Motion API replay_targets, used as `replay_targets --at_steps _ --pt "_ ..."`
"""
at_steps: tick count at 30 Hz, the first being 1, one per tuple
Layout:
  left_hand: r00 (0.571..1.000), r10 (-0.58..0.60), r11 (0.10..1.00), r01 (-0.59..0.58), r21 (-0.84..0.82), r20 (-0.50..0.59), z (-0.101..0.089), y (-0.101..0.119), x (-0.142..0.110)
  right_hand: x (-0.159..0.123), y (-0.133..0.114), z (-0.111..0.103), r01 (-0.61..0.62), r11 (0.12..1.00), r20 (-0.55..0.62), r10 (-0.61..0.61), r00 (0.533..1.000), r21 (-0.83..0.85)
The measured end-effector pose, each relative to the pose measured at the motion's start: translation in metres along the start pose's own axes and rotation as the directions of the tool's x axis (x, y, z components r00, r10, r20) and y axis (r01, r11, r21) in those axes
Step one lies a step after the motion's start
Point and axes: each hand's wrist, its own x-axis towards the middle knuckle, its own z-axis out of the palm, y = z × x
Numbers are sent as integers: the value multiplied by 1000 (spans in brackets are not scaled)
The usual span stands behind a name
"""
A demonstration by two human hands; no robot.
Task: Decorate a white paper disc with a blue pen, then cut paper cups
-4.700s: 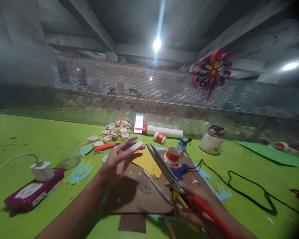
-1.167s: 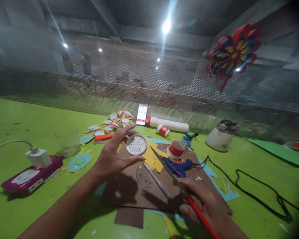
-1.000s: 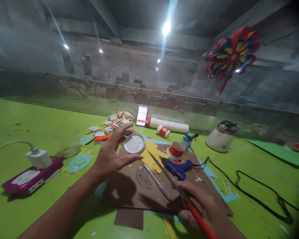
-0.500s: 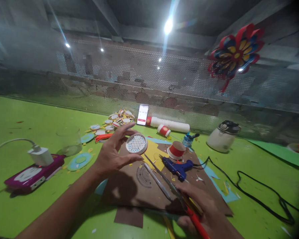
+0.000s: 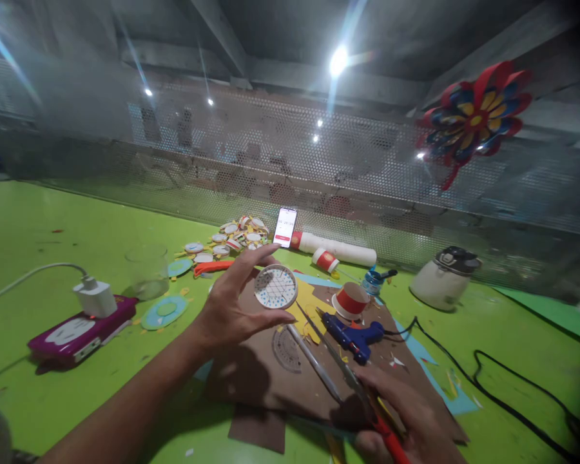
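Note:
My left hand (image 5: 232,299) is closed around the edge of a paper cup base (image 5: 275,287), a shallow white disc with blue dots and thin crossing lines on its face. It is held up above the brown board. My right hand (image 5: 410,406) grips scissors (image 5: 337,354) with red handles, their long blades pointing up and left toward the disc, not touching it. Something yellow shows by the scissor handles. Beneath the hands lie a clear protractor (image 5: 286,350), a silver pen (image 5: 314,364) and yellow paper (image 5: 313,306) on the brown board (image 5: 251,386).
Right of the disc are a blue glue gun (image 5: 350,335) with a black cord and a cut red cup (image 5: 350,300). Behind stand a phone (image 5: 284,227), stacked cups (image 5: 341,249) and a heap of paper discs (image 5: 244,235). At left, a purple power strip (image 5: 84,330) and glass (image 5: 147,274).
The whole view has shifted slightly, so the table things appear further right and a little lower. Both hands keep their holds; the disc's face is turned a bit more toward me.

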Motion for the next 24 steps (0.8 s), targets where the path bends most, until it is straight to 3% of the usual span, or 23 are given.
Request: replay_targets --at_steps 5,11,14,16,20,22,24 --pt "996 -81 997 82 -7 35 2 -1 2 3 -12 9 -151 987 -101 155 983 48" --pt "987 -45 999 41 26 154 21 4 -5 33 -47 -8 -361 868 103 347 932 342" --pt "980 -41 999 42 0 197 32 12 -11 47 -60 -10 -434 601 191 425 885 671" --pt "973 -17 999 25 -29 231 37 17 -13 54 -66 -5 -412 485 199 431 880 771" --pt "968 5 999 8 -51 252 40 21 -15 59 -71 9 -391 167 279 461 843 905" --pt "968 -8 998 23 -58 251 40 22 -16 59 -72 15 -390 78 309 477 823 917" --pt "964 -40 996 58 -61 262 42 22 -17 57 -74 18 -394 54 321 485 814 918"
